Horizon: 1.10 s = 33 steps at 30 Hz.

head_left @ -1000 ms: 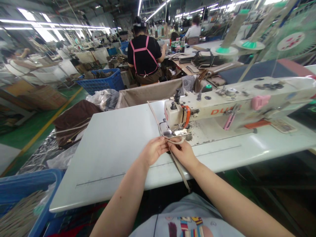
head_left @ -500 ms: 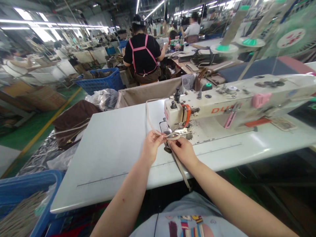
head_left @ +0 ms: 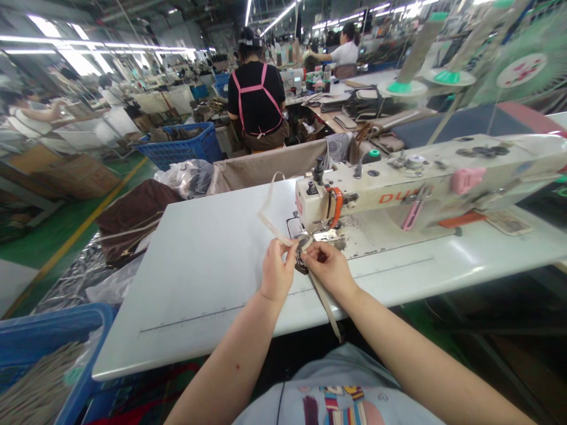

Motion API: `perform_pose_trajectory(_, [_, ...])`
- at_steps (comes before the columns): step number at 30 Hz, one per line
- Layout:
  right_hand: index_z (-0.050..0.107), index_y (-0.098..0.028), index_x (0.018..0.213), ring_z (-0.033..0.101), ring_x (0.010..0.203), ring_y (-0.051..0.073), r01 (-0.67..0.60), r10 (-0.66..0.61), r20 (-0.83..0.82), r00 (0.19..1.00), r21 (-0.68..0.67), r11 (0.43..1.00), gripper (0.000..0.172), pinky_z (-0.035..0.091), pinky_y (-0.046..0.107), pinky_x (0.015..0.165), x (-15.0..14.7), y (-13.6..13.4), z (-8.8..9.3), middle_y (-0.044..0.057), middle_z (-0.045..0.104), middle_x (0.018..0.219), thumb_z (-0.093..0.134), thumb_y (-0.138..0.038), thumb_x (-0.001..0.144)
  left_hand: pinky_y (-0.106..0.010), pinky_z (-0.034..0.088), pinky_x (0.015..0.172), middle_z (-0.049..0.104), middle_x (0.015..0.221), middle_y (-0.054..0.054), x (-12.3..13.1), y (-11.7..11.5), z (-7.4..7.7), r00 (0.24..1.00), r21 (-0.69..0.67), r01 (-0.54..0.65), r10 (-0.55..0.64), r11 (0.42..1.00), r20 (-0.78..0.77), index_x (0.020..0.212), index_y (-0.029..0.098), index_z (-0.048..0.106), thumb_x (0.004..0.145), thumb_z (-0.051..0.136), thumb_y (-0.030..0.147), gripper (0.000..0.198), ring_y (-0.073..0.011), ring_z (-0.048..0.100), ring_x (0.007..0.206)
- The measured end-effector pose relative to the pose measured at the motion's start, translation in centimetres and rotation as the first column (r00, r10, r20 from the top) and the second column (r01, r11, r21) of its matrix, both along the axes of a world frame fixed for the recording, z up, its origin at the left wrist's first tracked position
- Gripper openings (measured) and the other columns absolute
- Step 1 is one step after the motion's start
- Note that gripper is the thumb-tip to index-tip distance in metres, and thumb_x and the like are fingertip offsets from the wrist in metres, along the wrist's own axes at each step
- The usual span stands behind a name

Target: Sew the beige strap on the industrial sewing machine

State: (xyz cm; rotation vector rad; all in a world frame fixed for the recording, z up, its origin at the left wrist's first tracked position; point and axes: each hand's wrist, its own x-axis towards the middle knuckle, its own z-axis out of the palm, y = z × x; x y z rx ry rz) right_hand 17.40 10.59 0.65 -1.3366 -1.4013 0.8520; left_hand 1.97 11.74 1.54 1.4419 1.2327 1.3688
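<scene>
A long beige strap [head_left: 323,302] runs through both hands just in front of the needle area of a white sewing machine [head_left: 367,198]. My left hand [head_left: 279,267] pinches it, and a loose length rises in a bend behind that hand. My right hand [head_left: 328,265] is closed on the strap close by on the right, its fingers curled. Between the fingertips the strap makes a small loop. From the right hand its other end hangs over the front edge of the white table [head_left: 199,260].
Blue crate [head_left: 104,330] with strips at lower left; brown bag [head_left: 128,221] and beige fabric bin [head_left: 270,165] beyond the table. Thread cones [head_left: 410,65] and a fan [head_left: 522,69] stand at right. A person in a pink-strapped apron [head_left: 256,97] sits ahead.
My left hand has shifted slightly right and down. The loop between my hands has become smaller, and the strap's free length has swung into a sharper bend.
</scene>
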Motion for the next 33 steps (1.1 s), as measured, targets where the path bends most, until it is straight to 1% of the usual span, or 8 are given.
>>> perform_pose_trajectory(5, [0.069,-0.023,0.088,0.060,0.068,0.018,0.014,-0.015,0.023,1.000,0.055,0.998,0.007,0.053,0.031,0.069,-0.1,-0.2,-0.1,-0.002,0.064,0.076,0.072,-0.027,0.083,-0.041,0.049,0.103,0.064,0.100,-0.005,-0.2,0.4,-0.3,0.981,0.063,-0.097,0.106,0.993,-0.161,0.096,0.029,0.061,0.093,0.072,0.026,0.012,-0.0269,0.064,0.103])
perform_pose_trajectory(10, [0.069,-0.024,0.090,0.061,0.074,0.019,-0.023,0.017,0.063,0.998,0.100,0.995,0.009,0.050,0.033,0.073,0.1,-0.1,-0.4,-0.001,0.063,0.080,0.074,-0.024,0.082,-0.038,0.050,0.098,0.064,0.105,-0.007,-0.1,0.7,-0.8,0.957,0.227,-0.001,0.067,0.974,-0.281,0.111,0.027,0.062,0.101,0.058,0.024,0.011,-0.0257,0.063,0.104])
perform_pose_trajectory(15, [0.067,-0.025,0.088,0.060,0.079,0.021,-0.067,0.054,0.095,0.994,0.135,0.989,0.011,0.048,0.033,0.075,0.1,0.0,-0.8,-0.001,0.062,0.080,0.076,-0.023,0.083,-0.038,0.054,0.094,0.065,0.109,-0.009,-0.3,1.1,-1.3,0.851,0.379,0.061,0.150,0.923,-0.503,0.124,0.023,0.058,0.107,0.044,0.022,0.022,-0.0237,0.065,0.103])
perform_pose_trajectory(21, [0.068,-0.025,0.090,0.060,0.080,0.022,-0.111,0.088,0.132,0.987,0.183,0.977,0.014,0.049,0.034,0.076,0.2,-0.1,-0.3,-0.001,0.061,0.080,0.080,-0.021,0.084,-0.039,0.057,0.093,0.066,0.110,-0.010,-0.6,1.0,-1.5,0.773,0.356,0.115,0.142,0.927,-0.619,0.131,0.021,0.056,0.106,0.041,0.017,0.030,-0.0236,0.068,0.104])
perform_pose_trajectory(24, [0.070,-0.025,0.095,0.061,0.086,0.024,-0.104,0.074,0.151,0.986,0.203,0.974,0.017,0.051,0.036,0.079,0.2,-0.1,-0.1,0.002,0.063,0.090,0.082,-0.021,0.083,-0.039,0.058,0.094,0.067,0.116,-0.011,-0.7,0.7,-1.3,0.747,0.325,0.142,0.114,0.935,-0.655,0.135,0.022,0.056,0.105,0.042,0.017,0.034,-0.0239,0.068,0.106])
perform_pose_trajectory(28, [0.067,-0.024,0.093,0.063,0.099,0.026,-0.098,0.061,0.170,0.984,0.215,0.972,0.020,0.053,0.037,0.084,0.2,-0.2,0.1,0.008,0.065,0.109,0.081,-0.018,0.081,-0.038,0.057,0.099,0.070,0.118,-0.010,-0.6,0.9,-1.1,0.856,0.244,0.105,0.037,0.964,-0.516,0.129,0.022,0.062,0.103,0.045,0.020,0.030,-0.0231,0.069,0.111])
perform_pose_trajectory(31, [0.063,-0.025,0.087,0.064,0.097,0.026,-0.098,0.058,0.189,0.980,0.207,0.973,0.013,0.052,0.038,0.087,0.2,-0.2,0.1,0.005,0.067,0.099,0.074,-0.017,0.087,-0.035,0.062,0.083,0.074,0.100,-0.005,-0.5,1.3,-1.0,0.959,-0.017,0.071,-0.073,0.997,-0.272,0.113,0.024,0.068,0.100,0.057,0.032,0.019,-0.0212,0.074,0.091])
perform_pose_trajectory(33, [0.062,-0.025,0.085,0.063,0.088,0.024,-0.092,0.054,0.198,0.979,0.193,0.977,0.011,0.051,0.036,0.080,0.2,-0.3,0.1,0.003,0.066,0.088,0.068,-0.018,0.091,-0.033,0.063,0.070,0.074,0.088,-0.003,-0.6,1.6,-0.9,0.986,-0.204,0.134,-0.151,0.970,-0.071,0.106,0.023,0.070,0.095,0.067,0.042,0.022,-0.0196,0.073,0.074])
